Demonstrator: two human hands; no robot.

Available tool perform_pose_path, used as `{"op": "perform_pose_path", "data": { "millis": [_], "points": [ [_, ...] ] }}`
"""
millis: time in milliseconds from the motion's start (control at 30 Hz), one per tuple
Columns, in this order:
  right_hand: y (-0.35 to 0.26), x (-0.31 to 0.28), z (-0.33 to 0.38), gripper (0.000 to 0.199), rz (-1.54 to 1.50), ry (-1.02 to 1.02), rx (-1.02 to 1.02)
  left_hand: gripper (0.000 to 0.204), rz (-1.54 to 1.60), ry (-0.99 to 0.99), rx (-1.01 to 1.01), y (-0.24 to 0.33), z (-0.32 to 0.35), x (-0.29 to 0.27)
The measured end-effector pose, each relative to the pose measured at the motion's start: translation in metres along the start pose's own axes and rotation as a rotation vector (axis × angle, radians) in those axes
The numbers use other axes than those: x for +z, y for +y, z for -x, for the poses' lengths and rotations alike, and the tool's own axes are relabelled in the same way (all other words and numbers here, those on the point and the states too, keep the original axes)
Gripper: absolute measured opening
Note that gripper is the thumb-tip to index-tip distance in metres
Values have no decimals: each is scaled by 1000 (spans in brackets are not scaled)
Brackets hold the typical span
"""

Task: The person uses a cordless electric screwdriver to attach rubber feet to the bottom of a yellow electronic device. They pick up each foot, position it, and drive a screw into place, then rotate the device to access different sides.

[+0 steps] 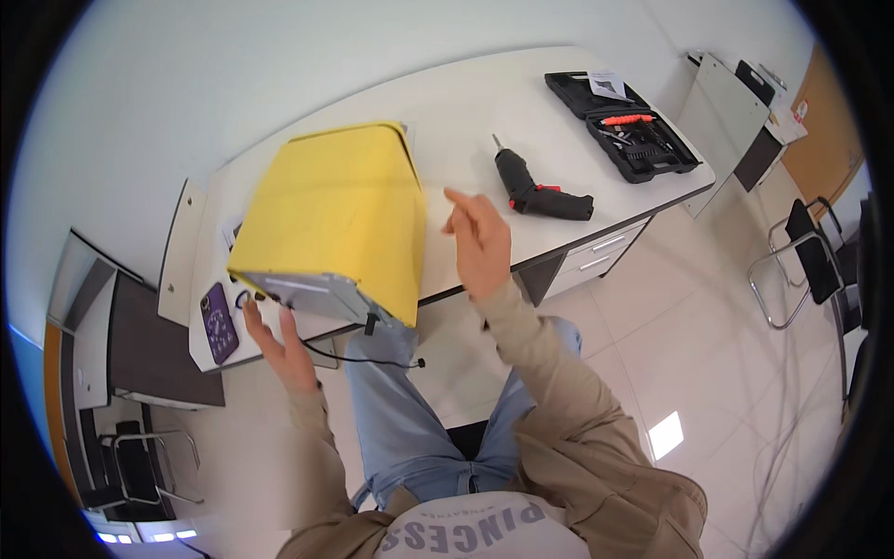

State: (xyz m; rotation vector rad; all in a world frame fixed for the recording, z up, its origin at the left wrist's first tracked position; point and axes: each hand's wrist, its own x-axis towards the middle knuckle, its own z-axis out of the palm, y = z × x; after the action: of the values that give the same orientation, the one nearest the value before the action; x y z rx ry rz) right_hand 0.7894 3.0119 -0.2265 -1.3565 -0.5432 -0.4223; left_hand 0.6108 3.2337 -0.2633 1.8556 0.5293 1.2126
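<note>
A boxy yellow metal housing [326,200] stands on the white table, tilted in view, with a grey panel [312,293] on its near side. From its lower edge a black cord [368,361] hangs past the table edge, above my legs. Close to the housing's near left corner, my left hand [284,349] is open, its fingers apart and holding nothing. My right hand [482,247] hovers off the housing's right side, index finger extended and the others loosely bent, with nothing in it. Right of that hand lies a black-and-red cordless screwdriver [535,189] with a bit fitted.
An open black tool case [643,144] with bits and an orange-red flexible shaft [628,119] lies at the table's far right. A purple phone [219,323] rests by the left table edge. Drawers [596,256] sit under the table; a chair [805,247] stands at right.
</note>
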Motion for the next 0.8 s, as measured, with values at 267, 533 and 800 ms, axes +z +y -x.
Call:
{"op": "perform_pose_path", "data": {
  "millis": [267,533,800],
  "points": [
    [98,43,-91,31,27,83,426,87,74,-190,-34,66,89,18],
    [113,75,-116,36,-433,-32,806,121,105,-248,-133,75,60,47],
    [80,44,-113,41,-411,-279,640,125,28,-248,-46,71,51,48]
  ]
}}
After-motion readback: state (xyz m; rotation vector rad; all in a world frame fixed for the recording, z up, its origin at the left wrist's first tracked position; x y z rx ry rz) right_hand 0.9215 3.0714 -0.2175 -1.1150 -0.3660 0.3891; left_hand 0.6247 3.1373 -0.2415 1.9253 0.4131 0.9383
